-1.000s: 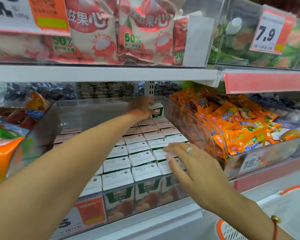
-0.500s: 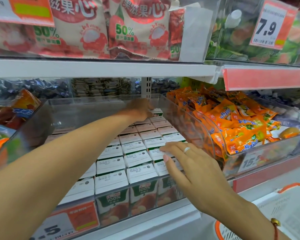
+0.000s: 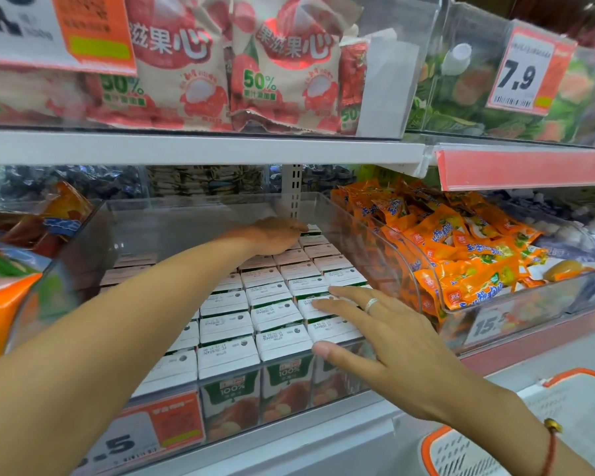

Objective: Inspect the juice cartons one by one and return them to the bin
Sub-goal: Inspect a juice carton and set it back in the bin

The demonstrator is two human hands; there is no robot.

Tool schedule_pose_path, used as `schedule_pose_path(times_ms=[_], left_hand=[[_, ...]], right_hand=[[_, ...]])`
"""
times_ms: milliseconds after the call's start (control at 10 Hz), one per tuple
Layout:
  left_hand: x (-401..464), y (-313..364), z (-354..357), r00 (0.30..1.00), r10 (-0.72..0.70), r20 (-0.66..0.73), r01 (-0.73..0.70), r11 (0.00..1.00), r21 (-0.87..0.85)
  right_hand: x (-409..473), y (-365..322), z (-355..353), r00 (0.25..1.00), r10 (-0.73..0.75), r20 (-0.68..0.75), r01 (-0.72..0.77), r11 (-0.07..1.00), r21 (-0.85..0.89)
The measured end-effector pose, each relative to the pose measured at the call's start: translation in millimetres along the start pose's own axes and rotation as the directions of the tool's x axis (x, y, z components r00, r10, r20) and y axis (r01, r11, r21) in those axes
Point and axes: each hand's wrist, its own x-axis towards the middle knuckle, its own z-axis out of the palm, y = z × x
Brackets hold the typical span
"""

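Filling centre of frame: clear plastic bin (image 3: 200, 221), packed with upright juice cartons (image 3: 275, 314) in rows, white tops up. Beside it at right, second clear bin of orange snack packets (image 3: 461, 255). Reaching to far back row: left hand (image 3: 275, 235), on last carton (image 3: 311, 229), grip cannot tell. Lower right: right hand (image 3: 382, 334), fingers spread flat over front-right cartons, ring (image 3: 371, 305) on finger.

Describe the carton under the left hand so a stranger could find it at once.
Start at the clear bin of white-topped juice cartons on the middle shelf, left of the orange snack packets. Go to its far right corner, by the perforated upright. The carton there sits under the left hand's fingertips; only its green-edged top shows.
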Motion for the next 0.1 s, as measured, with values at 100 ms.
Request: schedule_pose_path(times_ms=[100], left_hand=[[-7.3, 8.9, 2.1, 1.000, 0.009, 0.002, -0.009, 1.000, 0.004]], right_hand=[[1.7, 1.2, -2.2, 1.000, 0.008, 0.004, -0.008, 1.000, 0.006]])
